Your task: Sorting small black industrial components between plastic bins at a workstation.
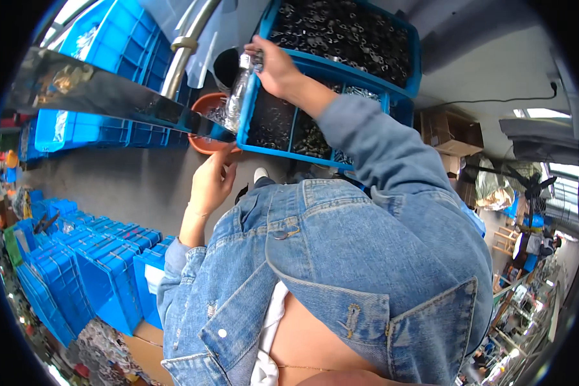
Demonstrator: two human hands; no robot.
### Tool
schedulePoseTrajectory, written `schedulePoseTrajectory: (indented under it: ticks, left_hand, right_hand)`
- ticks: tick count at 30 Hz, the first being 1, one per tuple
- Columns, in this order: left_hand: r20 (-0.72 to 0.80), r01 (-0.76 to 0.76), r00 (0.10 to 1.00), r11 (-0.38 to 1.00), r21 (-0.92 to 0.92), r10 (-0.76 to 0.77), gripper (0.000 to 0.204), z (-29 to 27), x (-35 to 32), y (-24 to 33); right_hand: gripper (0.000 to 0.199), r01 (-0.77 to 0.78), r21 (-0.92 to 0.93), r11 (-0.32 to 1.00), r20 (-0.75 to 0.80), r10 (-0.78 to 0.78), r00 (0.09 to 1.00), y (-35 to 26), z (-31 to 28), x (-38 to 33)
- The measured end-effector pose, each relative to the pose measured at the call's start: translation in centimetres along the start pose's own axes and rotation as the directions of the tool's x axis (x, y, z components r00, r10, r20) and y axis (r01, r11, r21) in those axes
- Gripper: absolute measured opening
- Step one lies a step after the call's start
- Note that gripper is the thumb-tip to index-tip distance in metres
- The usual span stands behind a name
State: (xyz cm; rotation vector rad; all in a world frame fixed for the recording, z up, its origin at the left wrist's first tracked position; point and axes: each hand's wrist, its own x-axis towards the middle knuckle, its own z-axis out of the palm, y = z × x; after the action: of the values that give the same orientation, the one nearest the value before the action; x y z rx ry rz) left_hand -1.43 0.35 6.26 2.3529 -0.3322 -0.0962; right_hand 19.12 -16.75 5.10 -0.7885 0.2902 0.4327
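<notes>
A: Nearest the lens is the denim jacket, both sleeves reaching away toward the bins. What's the right hand doing?

B: Its fingers are clenched around the top of a clear bag of small metal parts. The bag hangs below the fingertips, against the near-left corner of the divided tray, and its lower end dangles over the brown bowl.

A: And the left hand?

B: Released, fingers loosely spread, holding nothing. It hovers under the bowl's rim, just short of touching as far as I can tell, and well below the bag.

A: What sits around them?

B: Beyond the right fingers is a second blue tray heaped with dark metal pieces. The divided one beneath the wrist holds more dark parts in separate compartments. A shiny metal strip runs off left of the bag, with a steel pipe above it. Stacked blue crates stand off to the left of the open hand.

A: So which step is this?

B: I'd judge the bag is mid-carry, lifted by its neck between tray and bowl. Whether it is sealed I can't make out.

A: What does the next move need?

B: Probably the free hand up to support the bag's sagging bottom, since a one-point grip on thin plastic full of metal could slip or spill.
</notes>
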Motion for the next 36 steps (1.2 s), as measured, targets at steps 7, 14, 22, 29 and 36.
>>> schedulePoseTrajectory:
  ticks: [7,14,22,29,36]
  left_hand:
    - [-0.033,0.073,0.997,0.892,0.446,-0.065,0.055,3.8,0.2,-4.3]
    - [-0.118,-0.128,0.979,0.946,0.297,0.169,0.052,3.1,1.5,-4.6]
    - [-0.177,-0.513,0.751,0.731,0.451,0.636,0.031,6.4,11.7,2.6]
    - [0.169,-0.305,0.95,0.666,0.681,0.262,0.025,11.2,15.0,-1.2]
    - [0.24,-0.364,0.931,0.754,0.546,0.275,0.01,8.0,13.8,0.7]
  right_hand:
    - [0.038,0.181,-0.43,0.885,0.102,-0.151,0.983,2.3,1.7,-3.3]
    - [0.031,0.335,-0.778,0.531,0.018,-0.515,0.857,-6.8,-11.5,-12.2]
    - [0.035,-0.108,-0.672,-0.733,0.447,-0.517,0.731,-2.0,-18.5,-15.2]
    - [0.023,-0.098,-0.783,-0.614,0.26,-0.467,0.845,-3.0,-17.6,-16.8]
    - [0.023,0.032,-0.845,-0.535,0.223,-0.297,0.928,-5.9,-19.2,-15.3]
